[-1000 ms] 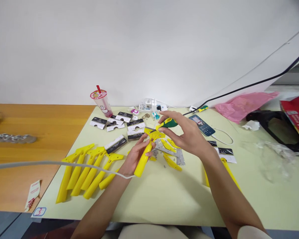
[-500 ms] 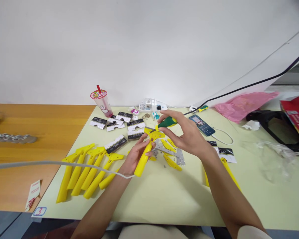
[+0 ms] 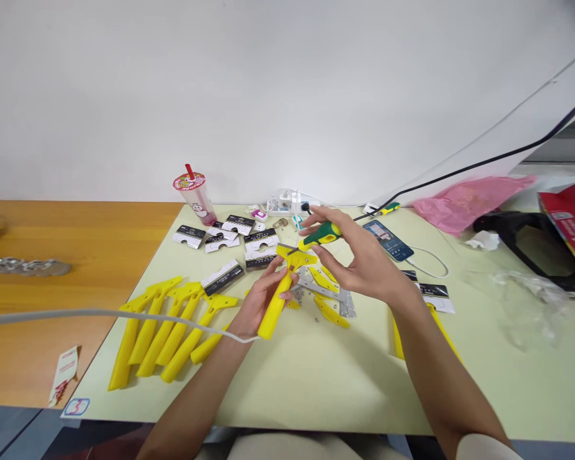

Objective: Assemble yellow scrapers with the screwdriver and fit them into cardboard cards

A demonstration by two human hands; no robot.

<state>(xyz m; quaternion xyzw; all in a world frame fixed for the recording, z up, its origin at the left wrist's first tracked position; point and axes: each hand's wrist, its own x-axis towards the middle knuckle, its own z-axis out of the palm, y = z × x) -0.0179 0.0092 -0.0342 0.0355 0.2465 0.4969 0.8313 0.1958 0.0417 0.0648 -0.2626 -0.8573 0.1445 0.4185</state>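
My left hand (image 3: 264, 297) is wrapped around the handle of a yellow scraper (image 3: 274, 310), its T-shaped head pointing away from me. In my right hand (image 3: 359, 255) is a green and yellow screwdriver (image 3: 322, 235), its handle between thumb and fingers. The screwdriver's tip meets the scraper's head near a thin metal blade edge. Just beyond the scraper handle, loose yellow head pieces (image 3: 333, 313), flat metal plates (image 3: 347, 301) and small screws lie on the table.
Several yellow scrapers (image 3: 148, 326) lie at left, near black-and-white cards (image 3: 223, 276). A drink cup (image 3: 196, 198) and power strip (image 3: 285, 204) stand by the wall. At right are a phone (image 3: 388, 241), pink bag (image 3: 464, 201) and clear plastic (image 3: 531, 306). A grey cable (image 3: 124, 314) crosses the view.
The fingers of my right hand have spread a little on the screwdriver, and its handle has turned, showing more yellow. The scraper in my left hand stays almost in place.
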